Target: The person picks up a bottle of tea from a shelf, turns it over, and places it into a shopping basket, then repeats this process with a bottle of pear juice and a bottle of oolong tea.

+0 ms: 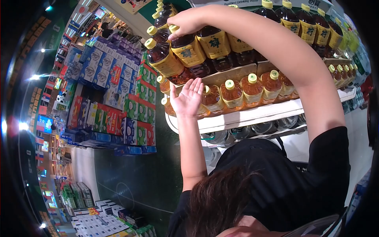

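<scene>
My right hand (184,24) reaches across from the right and has its fingers closed around the capped neck of a large tea bottle (190,53) in the upper row. That bottle has dark contents, a yellow label and a yellow cap. To its left stands a matching tea bottle (166,59), close by and slightly tilted in this view. Lower down, my left hand (187,96) is open with the palm up and fingers stretched, holding nothing. It is just below the upper bottles, in front of smaller amber bottles (213,96).
More large bottles (290,19) line the upper row to the right. A white shelf edge (244,116) runs below the small bottles, with clear bottles (260,127) underneath. Stacked drink cartons (112,75) stand to the left, beside a dark green floor (134,173).
</scene>
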Demonstrator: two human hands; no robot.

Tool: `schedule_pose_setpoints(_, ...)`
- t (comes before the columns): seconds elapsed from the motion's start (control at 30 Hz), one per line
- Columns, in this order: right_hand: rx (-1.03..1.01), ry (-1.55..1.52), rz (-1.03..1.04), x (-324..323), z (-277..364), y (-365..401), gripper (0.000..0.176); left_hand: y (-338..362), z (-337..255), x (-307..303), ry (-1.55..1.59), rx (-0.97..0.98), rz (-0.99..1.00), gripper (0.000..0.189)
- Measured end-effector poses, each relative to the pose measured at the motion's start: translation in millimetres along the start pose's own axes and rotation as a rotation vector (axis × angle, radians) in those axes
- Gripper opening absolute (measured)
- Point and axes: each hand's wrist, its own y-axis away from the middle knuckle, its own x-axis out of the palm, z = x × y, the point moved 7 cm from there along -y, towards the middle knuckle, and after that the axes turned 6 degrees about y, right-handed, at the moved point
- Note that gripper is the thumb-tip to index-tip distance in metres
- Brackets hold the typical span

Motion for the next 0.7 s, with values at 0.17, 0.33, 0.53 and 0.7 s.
schedule_pose_setpoints(0.17, 0.027, 0.126, 0.027, -8.8, -23.4, -6.8, 0.057, 4.0, -3.3, -5.2, -0.065, 0.026, -0.022, 0.073)
schedule_pose_setpoints(0.33, 0.003, 0.048, 0.090, -17.5, -52.3, 28.0, 0.059, 10.1, -12.5, -0.8, -0.124, 0.077, 0.012, 0.065)
schedule_pose_setpoints(0.53, 0.097, 0.061, 0.035, -24.0, -75.5, 77.5, 0.053, 18.2, -12.4, 10.2, -0.277, 0.165, 0.044, 0.054)
schedule_pose_setpoints(0.7, 0.138, 0.068, -0.073, -24.3, -87.2, 95.7, 0.049, 20.2, -4.9, 4.7, -0.360, 0.178, 0.008, 0.048)
